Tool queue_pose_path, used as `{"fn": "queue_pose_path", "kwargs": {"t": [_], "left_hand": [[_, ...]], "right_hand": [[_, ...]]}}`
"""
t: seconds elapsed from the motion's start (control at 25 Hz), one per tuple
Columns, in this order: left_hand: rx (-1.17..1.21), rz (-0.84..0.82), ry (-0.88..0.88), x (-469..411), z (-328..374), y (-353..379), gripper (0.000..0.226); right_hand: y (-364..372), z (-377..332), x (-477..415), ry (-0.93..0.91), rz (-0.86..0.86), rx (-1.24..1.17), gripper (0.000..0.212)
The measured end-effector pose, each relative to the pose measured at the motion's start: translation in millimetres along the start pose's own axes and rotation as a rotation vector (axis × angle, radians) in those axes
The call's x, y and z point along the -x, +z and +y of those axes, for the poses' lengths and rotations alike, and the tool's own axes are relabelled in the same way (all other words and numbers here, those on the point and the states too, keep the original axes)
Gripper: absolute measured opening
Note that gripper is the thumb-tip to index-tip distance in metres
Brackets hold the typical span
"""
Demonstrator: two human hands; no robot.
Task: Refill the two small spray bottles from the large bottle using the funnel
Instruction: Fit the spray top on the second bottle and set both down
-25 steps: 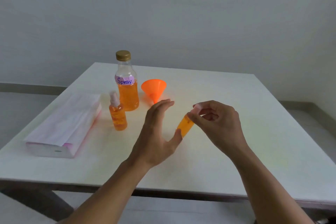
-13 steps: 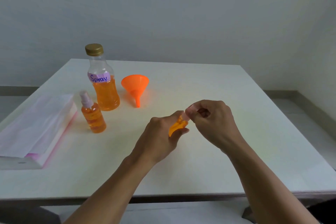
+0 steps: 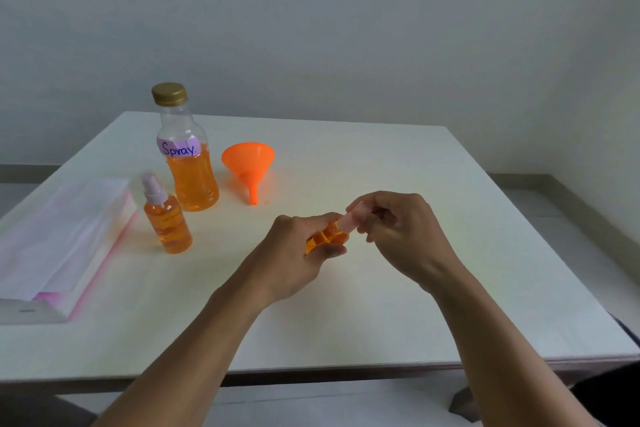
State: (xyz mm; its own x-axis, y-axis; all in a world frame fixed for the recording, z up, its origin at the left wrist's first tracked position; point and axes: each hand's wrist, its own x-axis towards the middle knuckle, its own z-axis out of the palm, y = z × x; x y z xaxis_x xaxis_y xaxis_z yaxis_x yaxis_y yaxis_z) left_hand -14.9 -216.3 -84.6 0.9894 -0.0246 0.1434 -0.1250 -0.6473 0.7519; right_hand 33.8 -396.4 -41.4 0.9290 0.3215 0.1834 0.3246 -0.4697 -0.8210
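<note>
A small spray bottle point(image 3: 325, 236) with orange liquid is tilted above the middle of the white table point(image 3: 381, 288). My left hand point(image 3: 294, 250) is wrapped round its body. My right hand point(image 3: 398, 229) pinches its pale pink spray cap point(image 3: 349, 220). A second small spray bottle point(image 3: 168, 218) with orange liquid stands upright at the left. Behind it stands the large bottle point(image 3: 188, 156), gold-capped, labelled "Spray", about half full of orange liquid. An orange funnel point(image 3: 249, 163) lies on its side to the right of the large bottle, spout pointing toward me.
A flat white and pink plastic-wrapped pack point(image 3: 59, 243) lies along the table's left edge. The table's front edge runs across the lower part of the view, and a grey wall stands behind the table.
My left hand has closed round the small bottle's body, which it was only approaching a second ago. The view has shifted, so the objects sit differently in frame.
</note>
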Motion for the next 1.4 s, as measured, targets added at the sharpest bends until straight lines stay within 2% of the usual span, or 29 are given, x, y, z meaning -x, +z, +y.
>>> {"fn": "queue_pose_path", "kwargs": {"t": [0.16,0.28,0.4,0.52,0.84,1.08,1.28,1.4], "left_hand": [[0.068,-0.027,-0.078,1,-13,-9,0.044],[0.135,-0.031,-0.04,3,-9,-13,0.053],[0.187,-0.01,-0.015,5,-4,-12,0.065],[0.161,-0.015,0.006,4,0,-9,0.071],[0.101,0.012,0.121,1,5,4,0.052],[-0.004,0.205,0.173,-19,11,22,0.037],[-0.137,0.116,0.13,-37,13,41,0.036],[-0.146,0.139,0.122,-43,14,44,0.037]], "right_hand": [[-17,2,-4,0.015,-0.002,-0.167,0.012],[-25,11,-7,0.122,0.035,-0.247,0.012],[-26,20,-7,0.213,0.121,-0.135,0.009],[-25,25,-2,0.243,0.137,0.026,0.011],[-35,31,5,0.247,0.145,0.143,0.011],[-48,31,6,0.231,0.214,0.112,0.01],[-55,32,6,0.202,0.271,0.048,0.01],[-57,34,5,0.188,0.287,0.05,0.011]]}}
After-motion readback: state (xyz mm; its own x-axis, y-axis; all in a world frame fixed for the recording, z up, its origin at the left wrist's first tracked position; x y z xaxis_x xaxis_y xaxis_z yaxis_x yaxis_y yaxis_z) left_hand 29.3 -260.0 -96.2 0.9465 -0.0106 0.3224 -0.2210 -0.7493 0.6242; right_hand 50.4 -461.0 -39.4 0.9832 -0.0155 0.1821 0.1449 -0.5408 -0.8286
